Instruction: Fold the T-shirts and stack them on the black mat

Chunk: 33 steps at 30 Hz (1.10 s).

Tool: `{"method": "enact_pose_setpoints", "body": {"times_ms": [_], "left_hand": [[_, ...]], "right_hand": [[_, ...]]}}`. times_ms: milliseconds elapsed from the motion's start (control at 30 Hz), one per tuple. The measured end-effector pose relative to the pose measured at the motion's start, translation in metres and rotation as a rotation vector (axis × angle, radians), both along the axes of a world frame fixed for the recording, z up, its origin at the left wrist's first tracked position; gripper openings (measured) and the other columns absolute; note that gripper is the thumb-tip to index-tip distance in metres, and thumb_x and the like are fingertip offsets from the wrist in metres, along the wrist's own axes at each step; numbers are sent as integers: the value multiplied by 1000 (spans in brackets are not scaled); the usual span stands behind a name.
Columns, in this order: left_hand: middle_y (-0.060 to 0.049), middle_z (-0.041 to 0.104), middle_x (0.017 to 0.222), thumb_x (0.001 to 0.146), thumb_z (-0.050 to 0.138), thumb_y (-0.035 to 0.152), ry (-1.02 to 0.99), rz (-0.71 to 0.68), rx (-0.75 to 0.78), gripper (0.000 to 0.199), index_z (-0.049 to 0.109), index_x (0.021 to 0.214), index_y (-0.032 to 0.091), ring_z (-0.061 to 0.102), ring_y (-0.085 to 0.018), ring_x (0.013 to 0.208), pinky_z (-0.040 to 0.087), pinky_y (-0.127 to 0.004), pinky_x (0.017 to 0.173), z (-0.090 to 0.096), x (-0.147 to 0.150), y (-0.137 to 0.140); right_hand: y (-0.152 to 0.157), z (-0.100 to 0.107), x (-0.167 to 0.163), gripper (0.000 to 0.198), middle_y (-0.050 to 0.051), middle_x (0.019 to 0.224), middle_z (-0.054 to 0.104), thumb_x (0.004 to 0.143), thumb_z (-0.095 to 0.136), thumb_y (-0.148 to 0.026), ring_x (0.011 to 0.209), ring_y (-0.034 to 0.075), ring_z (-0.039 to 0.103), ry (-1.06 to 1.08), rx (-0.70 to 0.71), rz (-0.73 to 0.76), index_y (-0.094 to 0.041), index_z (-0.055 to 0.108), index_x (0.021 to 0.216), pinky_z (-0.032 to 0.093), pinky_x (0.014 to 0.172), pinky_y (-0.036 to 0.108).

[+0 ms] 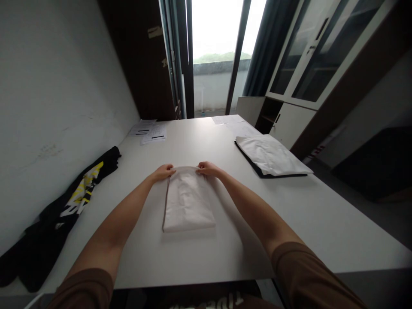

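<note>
A white garment [189,201], folded into a rectangle, lies on the white table [141,253] in front of me. Its far edge is pinched at both corners. My left hand [163,172] grips the far left corner, thumb and fingers closed on the cloth. At the far right corner my right hand [207,168] does the same. Between the hands the edge bows slightly away from me. The near end of the garment rests flat on the tabletop.
A stack of folded white and black cloth [272,155] sits at the table's right. Along the left wall lies a crumpled black garment [74,201] with yellow and white print. Papers [151,131] lie at the far left, with more sheets [236,126] at the far right. White cabinets [296,111] stand beyond.
</note>
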<state>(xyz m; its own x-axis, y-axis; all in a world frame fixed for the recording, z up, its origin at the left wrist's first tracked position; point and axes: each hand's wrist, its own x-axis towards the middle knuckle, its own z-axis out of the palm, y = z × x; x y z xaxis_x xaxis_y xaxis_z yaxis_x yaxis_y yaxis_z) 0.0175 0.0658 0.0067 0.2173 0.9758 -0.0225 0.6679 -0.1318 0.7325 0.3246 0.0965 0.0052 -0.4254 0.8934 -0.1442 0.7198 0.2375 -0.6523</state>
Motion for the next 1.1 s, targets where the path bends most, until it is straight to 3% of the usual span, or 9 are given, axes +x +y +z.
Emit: {"method": "enact_pose_setpoints", "body": {"times_ms": [67,233,400,533,767,933,1100], "left_hand": [[2,58,63,68,75,43,40,-30,-18,23,66,69,21,52,-17,65,35,-25,61,3,-3,4],[1,55,58,67,76,40,95,-16,-11,25,61,58,22,50,-18,67,30,-26,62,3,-9,13],[1,46,53,65,80,45,35,51,27,39,51,51,22,49,-19,68,31,-27,62,4,-10,19],[1,53,65,73,71,60,-122,83,60,46,48,60,22,52,-18,73,37,-25,66,7,-8,17],[-1,60,72,77,68,65,-222,4,-27,45,65,74,20,56,-17,71,43,-25,67,4,-6,9],[-7,70,95,65,83,53,-192,-24,-25,35,68,68,21,62,-24,97,48,-26,81,8,-9,11],[-5,64,86,74,74,60,-147,22,10,43,62,63,20,59,-21,89,46,-26,79,7,-20,11]], "right_hand": [[2,3,-2,10,-2,80,68,84,70,-29,73,13,56,-19,0,49,-20,67,87,36,64,21],[5,3,-4,16,-3,76,62,91,63,-34,71,12,48,-118,193,47,-19,63,83,31,63,22],[13,6,2,28,-3,67,56,90,66,-41,67,12,46,-169,202,62,-20,60,74,30,61,23],[22,8,6,26,-3,62,55,87,71,-39,63,12,49,-126,105,42,-20,60,74,32,60,22],[26,3,10,25,-6,67,55,83,71,-43,60,10,48,165,-100,90,-20,67,91,36,58,21],[24,6,13,38,-6,62,50,70,82,-49,58,9,42,112,-216,151,-18,60,69,31,54,21],[24,7,17,42,-5,61,50,77,78,-52,55,9,43,242,-267,111,-20,53,70,32,52,22]]}}
